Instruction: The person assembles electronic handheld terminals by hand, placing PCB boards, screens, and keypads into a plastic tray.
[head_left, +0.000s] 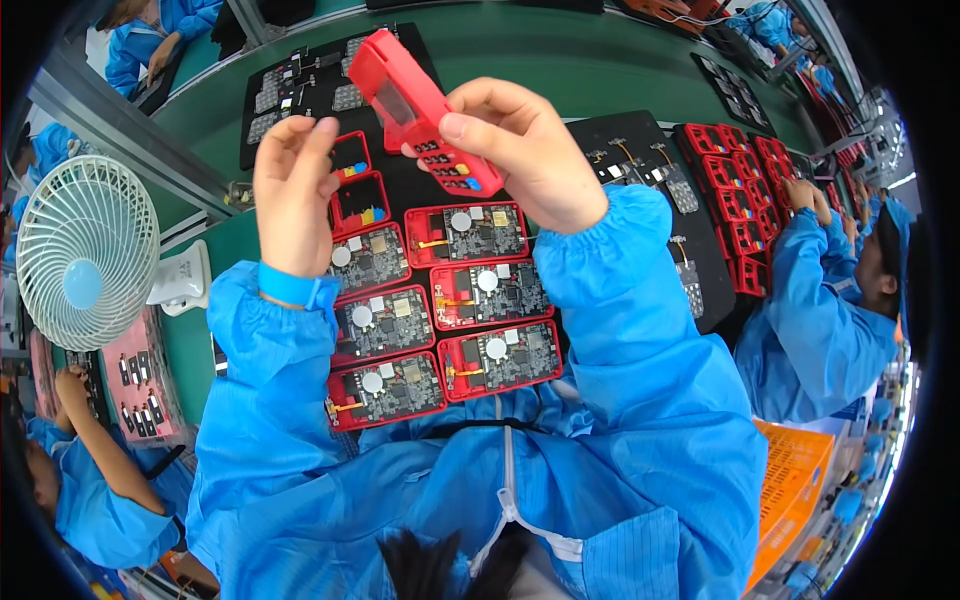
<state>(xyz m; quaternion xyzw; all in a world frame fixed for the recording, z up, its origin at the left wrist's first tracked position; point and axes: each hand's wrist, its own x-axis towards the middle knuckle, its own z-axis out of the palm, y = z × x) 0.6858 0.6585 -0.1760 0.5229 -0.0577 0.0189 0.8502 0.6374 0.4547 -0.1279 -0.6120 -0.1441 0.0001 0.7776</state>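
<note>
My right hand grips a red handheld device housing, tilted above the work mat, with its thumb on the front. The housing has a window opening at its upper part and dark and blue keys at its lower end. To its left, my left hand is raised with fingers loosely curled and apart, and I see nothing in it. Below both hands lie several red housings with circuit boards in two columns, each with a round silver disc. Near my left fingers, red housings without boards show coloured keys.
A white fan stands at the left. Black mats at the far left and right carry keypads and small parts. Red frames are stacked further right, beside a co-worker. An orange crate sits lower right.
</note>
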